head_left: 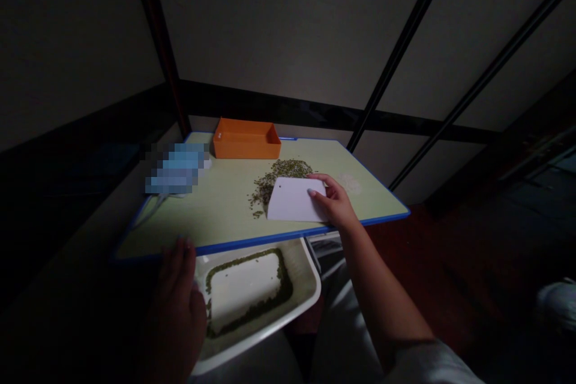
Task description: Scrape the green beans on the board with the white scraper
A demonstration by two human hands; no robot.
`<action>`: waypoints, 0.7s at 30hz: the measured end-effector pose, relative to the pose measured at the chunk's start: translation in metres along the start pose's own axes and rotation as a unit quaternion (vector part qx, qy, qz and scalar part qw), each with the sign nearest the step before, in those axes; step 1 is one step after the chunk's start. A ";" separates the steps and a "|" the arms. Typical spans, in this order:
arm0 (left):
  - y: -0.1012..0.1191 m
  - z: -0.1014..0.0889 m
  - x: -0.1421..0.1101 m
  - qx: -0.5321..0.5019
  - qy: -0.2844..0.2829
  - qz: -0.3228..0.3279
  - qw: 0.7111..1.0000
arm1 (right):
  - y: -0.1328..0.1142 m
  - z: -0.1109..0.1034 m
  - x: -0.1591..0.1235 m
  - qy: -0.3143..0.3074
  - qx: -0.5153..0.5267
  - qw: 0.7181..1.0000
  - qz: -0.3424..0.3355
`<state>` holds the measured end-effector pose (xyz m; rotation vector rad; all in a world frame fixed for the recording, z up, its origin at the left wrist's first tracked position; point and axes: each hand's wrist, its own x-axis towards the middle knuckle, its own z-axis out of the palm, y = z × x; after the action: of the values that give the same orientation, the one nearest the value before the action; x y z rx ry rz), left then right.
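Pale, blue-edged tabletop (225,186): right hand (335,201) grips a white flat scraper (294,201). Keep its edge flush. Left hand's (180,294) grip: can't tell.

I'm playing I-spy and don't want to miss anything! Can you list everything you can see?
Table: one, pale with blue edge, in front
Box: one, orange, table's back left
Loose bits: countless, green-brown, mid-table
Flat card: one, white, right hand
Blurred thing: one, light blue, table's left
Cord: one, pale, beside it
Faint patch: one, whitish, table's right
Strip: one, blue, back edge
Basin: one, white, below front edge
Basin bits: countless, green, inside
Wall: one, grey, dark bars, behind
Floor: one, reddish, right
Right hand: one, bare, on card
Left hand: one, bare, by basin
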<state>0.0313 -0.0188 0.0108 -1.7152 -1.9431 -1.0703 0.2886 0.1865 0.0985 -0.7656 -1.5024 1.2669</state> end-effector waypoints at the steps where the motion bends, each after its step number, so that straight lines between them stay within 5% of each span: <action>1: 0.000 0.000 0.000 -0.001 0.001 0.000 1.000 | 0.000 0.000 0.000 0.002 -0.004 1.000 0.000; 21: -0.001 0.001 0.001 -0.003 -0.003 -0.008 1.000 | 0.003 0.000 0.005 0.035 -0.027 0.999 -0.023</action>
<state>0.0306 -0.0171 0.0103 -1.7106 -1.9610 -1.0791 0.2870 0.1917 0.0966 -0.7990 -1.4952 1.1578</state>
